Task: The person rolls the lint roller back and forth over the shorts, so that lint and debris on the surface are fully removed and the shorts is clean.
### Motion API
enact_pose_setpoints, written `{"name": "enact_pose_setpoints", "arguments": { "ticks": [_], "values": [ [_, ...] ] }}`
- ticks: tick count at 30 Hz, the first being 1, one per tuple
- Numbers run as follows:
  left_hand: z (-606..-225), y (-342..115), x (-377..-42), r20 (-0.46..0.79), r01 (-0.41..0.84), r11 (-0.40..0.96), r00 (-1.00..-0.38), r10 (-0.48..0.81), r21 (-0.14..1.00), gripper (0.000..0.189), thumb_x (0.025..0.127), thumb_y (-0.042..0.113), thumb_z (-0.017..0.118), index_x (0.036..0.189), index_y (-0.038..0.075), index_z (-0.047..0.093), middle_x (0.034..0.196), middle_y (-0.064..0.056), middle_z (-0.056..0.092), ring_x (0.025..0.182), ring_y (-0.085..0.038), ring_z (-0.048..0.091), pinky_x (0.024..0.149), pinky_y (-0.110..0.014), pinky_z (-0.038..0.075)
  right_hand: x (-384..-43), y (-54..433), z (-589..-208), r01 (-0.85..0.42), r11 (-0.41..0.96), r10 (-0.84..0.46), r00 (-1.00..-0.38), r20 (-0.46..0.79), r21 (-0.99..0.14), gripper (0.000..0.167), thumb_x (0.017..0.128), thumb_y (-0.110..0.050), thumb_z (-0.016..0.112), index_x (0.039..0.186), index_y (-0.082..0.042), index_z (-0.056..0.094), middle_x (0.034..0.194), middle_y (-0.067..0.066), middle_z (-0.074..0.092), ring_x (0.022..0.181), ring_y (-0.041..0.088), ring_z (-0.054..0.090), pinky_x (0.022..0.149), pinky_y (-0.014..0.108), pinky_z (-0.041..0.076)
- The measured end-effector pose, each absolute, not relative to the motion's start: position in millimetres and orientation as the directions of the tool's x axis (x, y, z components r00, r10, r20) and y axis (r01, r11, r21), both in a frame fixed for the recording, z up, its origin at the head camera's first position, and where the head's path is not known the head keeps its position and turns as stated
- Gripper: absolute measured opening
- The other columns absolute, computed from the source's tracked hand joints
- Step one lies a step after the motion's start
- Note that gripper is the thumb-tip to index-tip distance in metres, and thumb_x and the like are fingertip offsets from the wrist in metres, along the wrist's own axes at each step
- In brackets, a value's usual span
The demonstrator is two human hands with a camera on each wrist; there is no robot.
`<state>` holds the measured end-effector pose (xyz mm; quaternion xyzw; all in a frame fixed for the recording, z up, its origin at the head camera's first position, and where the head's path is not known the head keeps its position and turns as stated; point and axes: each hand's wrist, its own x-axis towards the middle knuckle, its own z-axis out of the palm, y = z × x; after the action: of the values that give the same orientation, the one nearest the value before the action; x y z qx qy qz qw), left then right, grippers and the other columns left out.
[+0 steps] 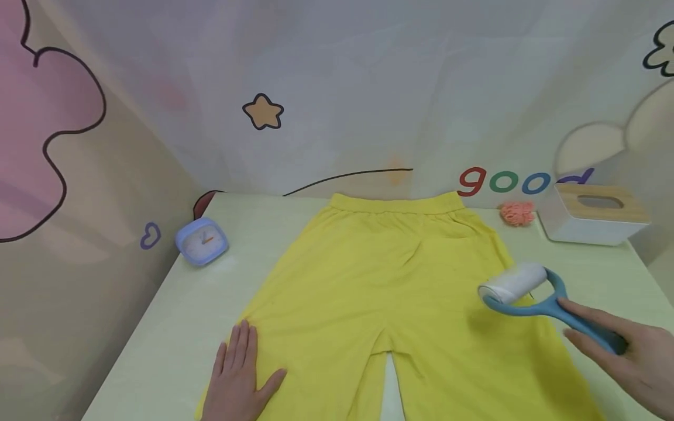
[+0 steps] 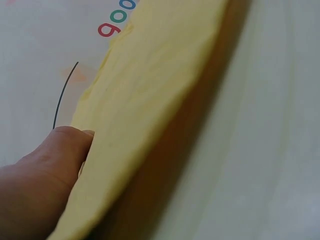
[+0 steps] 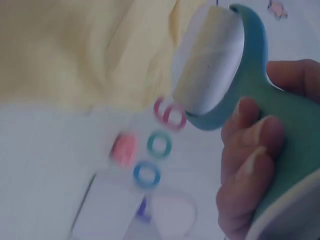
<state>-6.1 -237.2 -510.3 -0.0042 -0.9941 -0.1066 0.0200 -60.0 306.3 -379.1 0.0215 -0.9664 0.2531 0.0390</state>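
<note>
Yellow trousers (image 1: 337,275) lie spread on the table, waistband toward the back wall and legs running out of the head view at the bottom. My left hand (image 1: 237,374) rests flat on the left leg's outer edge, fingers straight and thumb spread. In my right hand (image 1: 632,351) is a lint roller, gripped by its blue handle (image 1: 584,327). Its white roll (image 1: 513,283) is held over the right side of the trousers, with a shadow on the cloth below. The right wrist view shows fingers (image 3: 250,165) curled round the handle.
A blue square clock (image 1: 202,241) stands at the table's left edge. At the back right are a pink, fluffy-looking bundle (image 1: 517,213) and a white tissue box (image 1: 595,216) with a wooden lid. A printed cloth wall (image 1: 337,105) rises behind the table.
</note>
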Motion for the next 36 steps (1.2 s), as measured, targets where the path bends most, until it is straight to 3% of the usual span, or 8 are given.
{"name": "enact_pose_setpoints", "arguments": {
  "ticks": [2,3,7,12,16,22,28,36],
  "values": [
    [-512,-236,-7,0.036,0.018,0.973,-0.999,0.01,0.229,0.1,0.089,0.073,0.043,0.154,0.001,0.017,0.162,-0.014,0.011,0.148,-0.029,0.007,0.118,-0.041,-0.007,-69,283,-372,-0.082,0.899,-0.093,-0.996,-0.003,-0.43,0.052,0.095,-0.042,0.062,0.138,-0.014,0.057,0.058,-0.004,0.04,0.051,0.011,0.036,0.046,0.025,0.027],
    [-513,-235,-7,0.035,0.022,0.972,-0.999,0.015,0.234,0.1,0.089,0.072,0.043,0.154,0.001,0.017,0.162,-0.014,0.01,0.149,-0.029,0.006,0.118,-0.041,-0.007,-74,272,-370,-0.118,0.895,-0.142,-0.99,-0.024,-0.43,0.052,0.094,-0.045,0.061,0.138,-0.017,0.058,0.062,-0.004,0.046,0.053,0.011,0.038,0.047,0.024,0.03],
    [-516,-230,-9,0.05,0.043,0.968,-0.998,0.032,0.247,0.099,0.09,0.071,0.044,0.154,0.002,0.018,0.162,-0.013,0.011,0.149,-0.028,0.007,0.118,-0.041,-0.006,-93,221,-383,-0.293,0.811,-0.325,-0.945,0.026,-0.507,0.043,0.094,-0.044,0.062,0.134,-0.027,0.061,0.069,-0.009,0.049,0.053,0.006,0.037,0.047,0.023,0.034],
    [-522,-221,-10,0.043,0.055,0.97,-0.998,0.047,0.236,0.1,0.089,0.073,0.044,0.154,0.001,0.019,0.162,-0.013,0.012,0.148,-0.029,0.009,0.118,-0.041,-0.006,-106,171,-414,-0.349,0.777,-0.423,-0.906,-0.024,-0.524,0.042,0.098,-0.036,0.058,0.139,-0.029,0.055,0.068,-0.008,0.043,0.049,0.006,0.034,0.044,0.023,0.036],
    [-524,-215,-10,0.044,0.07,0.971,-0.997,0.062,0.229,0.1,0.089,0.074,0.042,0.154,0.001,0.02,0.162,-0.013,0.012,0.148,-0.029,0.009,0.119,-0.043,-0.004,-102,158,-425,-0.326,0.822,-0.409,-0.908,-0.086,-0.467,0.044,0.098,-0.029,0.06,0.141,-0.027,0.053,0.064,-0.005,0.042,0.046,0.009,0.035,0.042,0.024,0.034],
    [-522,-217,-9,0.058,0.054,0.979,-0.997,0.044,0.194,0.101,0.088,0.075,0.041,0.153,0.001,0.022,0.161,-0.013,0.014,0.148,-0.029,0.011,0.119,-0.044,-0.002,-87,166,-411,-0.288,0.841,-0.38,-0.917,-0.121,-0.457,0.043,0.095,-0.028,0.063,0.138,-0.025,0.056,0.051,-0.008,0.037,0.041,0.006,0.03,0.038,0.022,0.031],
    [-520,-221,-8,0.059,0.044,0.979,-0.998,0.033,0.198,0.101,0.088,0.075,0.041,0.154,0.002,0.022,0.162,-0.012,0.014,0.148,-0.029,0.011,0.118,-0.039,-0.007,-62,188,-401,-0.186,0.871,-0.316,-0.921,-0.228,-0.455,0.045,0.095,-0.03,0.064,0.139,-0.026,0.055,0.048,-0.01,0.036,0.04,0.004,0.029,0.038,0.021,0.031],
    [-516,-230,-7,0.05,0.031,0.982,-0.999,0.022,0.187,0.102,0.088,0.074,0.042,0.154,0.0,0.019,0.161,-0.015,0.013,0.148,-0.031,0.01,0.118,-0.04,-0.01,-26,231,-407,-0.058,0.936,-0.206,-0.889,-0.408,-0.347,0.05,0.089,-0.032,0.069,0.138,-0.029,0.057,0.047,-0.008,0.038,0.04,0.007,0.029,0.04,0.022,0.027]
  ]
}}
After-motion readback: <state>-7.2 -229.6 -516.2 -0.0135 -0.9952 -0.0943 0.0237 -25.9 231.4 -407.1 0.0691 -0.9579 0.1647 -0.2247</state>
